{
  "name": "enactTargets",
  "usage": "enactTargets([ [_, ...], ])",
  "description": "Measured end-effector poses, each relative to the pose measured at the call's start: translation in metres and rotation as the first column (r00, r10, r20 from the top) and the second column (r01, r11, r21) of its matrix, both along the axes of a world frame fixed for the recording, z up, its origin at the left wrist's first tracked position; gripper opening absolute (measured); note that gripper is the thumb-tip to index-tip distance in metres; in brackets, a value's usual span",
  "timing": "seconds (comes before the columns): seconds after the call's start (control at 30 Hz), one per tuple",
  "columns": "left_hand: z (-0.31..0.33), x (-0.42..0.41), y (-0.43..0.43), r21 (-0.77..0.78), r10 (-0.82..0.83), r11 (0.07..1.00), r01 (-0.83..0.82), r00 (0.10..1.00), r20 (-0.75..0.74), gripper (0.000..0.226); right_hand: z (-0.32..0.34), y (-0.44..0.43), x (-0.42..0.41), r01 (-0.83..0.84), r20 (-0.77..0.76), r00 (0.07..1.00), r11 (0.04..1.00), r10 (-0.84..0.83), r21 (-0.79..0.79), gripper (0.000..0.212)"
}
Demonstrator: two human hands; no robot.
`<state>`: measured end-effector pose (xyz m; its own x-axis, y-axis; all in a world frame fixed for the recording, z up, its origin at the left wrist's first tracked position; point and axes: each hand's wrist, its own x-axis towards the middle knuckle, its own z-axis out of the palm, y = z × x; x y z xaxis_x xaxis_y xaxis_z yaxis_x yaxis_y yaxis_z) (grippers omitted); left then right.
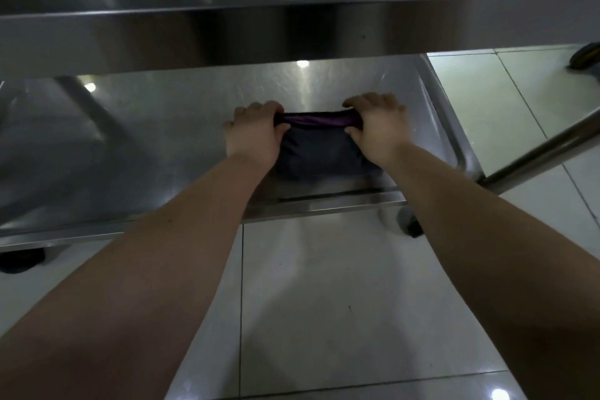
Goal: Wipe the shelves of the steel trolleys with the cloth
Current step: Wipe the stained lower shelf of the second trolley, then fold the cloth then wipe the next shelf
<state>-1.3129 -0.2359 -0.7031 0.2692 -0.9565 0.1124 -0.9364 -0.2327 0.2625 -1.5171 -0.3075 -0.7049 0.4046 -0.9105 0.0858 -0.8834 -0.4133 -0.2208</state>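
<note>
Head view, looking down past both forearms. The cloth (pixel 324 148), dark with a purple band along its far fold, lies bunched on the lower shelf (pixel 194 127) of a steel trolley, near the shelf's front lip and toward its right end. The left hand (pixel 256 133) takes the cloth's left end and the right hand (pixel 376 127) its right end; each grip is curled, fingers over the far fold and thumb on the near side, pinching the fabric against the steel. The upper shelf (pixel 292 36) overhangs the scene. A caster (pixel 412 227) stands on the pale tiled floor (pixel 357 302); a steel tube (pixel 545 153) crosses at right.
</note>
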Motion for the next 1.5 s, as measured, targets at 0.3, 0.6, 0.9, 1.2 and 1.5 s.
enactTargets([
  [0.3, -0.028, -0.024, 0.055, -0.215, -0.391, 0.884, 0.416, 0.908, 0.149, 0.036, -0.014, 0.051, -0.035, -0.363, 0.177, 0.913, 0.929, 0.369, -0.067, 0.035],
  [0.6, -0.015, -0.03, 0.044, 0.093, -0.421, 0.906, 0.412, 0.86, 0.287, 0.037, -0.015, 0.062, -0.023, -0.279, -0.02, 0.959, 0.932, 0.282, -0.233, 0.013],
  [0.9, 0.077, -0.086, 0.111, 0.003, -0.506, 0.854, 0.52, 0.831, 0.232, 0.015, 0.077, 0.138, -0.075, -0.233, -0.093, 0.966, 0.969, 0.24, 0.087, 0.031],
  [1.2, 0.205, -0.144, 0.166, 0.067, -0.64, 0.767, 0.639, 0.769, -0.007, 0.022, 0.213, 0.22, -0.149, -0.117, -0.05, 0.992, 0.991, 0.12, 0.063, 0.036],
  [1.5, 0.386, -0.152, 0.195, 0.037, -0.657, 0.749, 0.661, 0.749, -0.085, 0.021, 0.372, 0.27, -0.143, 0.15, 0.057, 0.987, 0.987, -0.153, 0.058, 0.02],
])
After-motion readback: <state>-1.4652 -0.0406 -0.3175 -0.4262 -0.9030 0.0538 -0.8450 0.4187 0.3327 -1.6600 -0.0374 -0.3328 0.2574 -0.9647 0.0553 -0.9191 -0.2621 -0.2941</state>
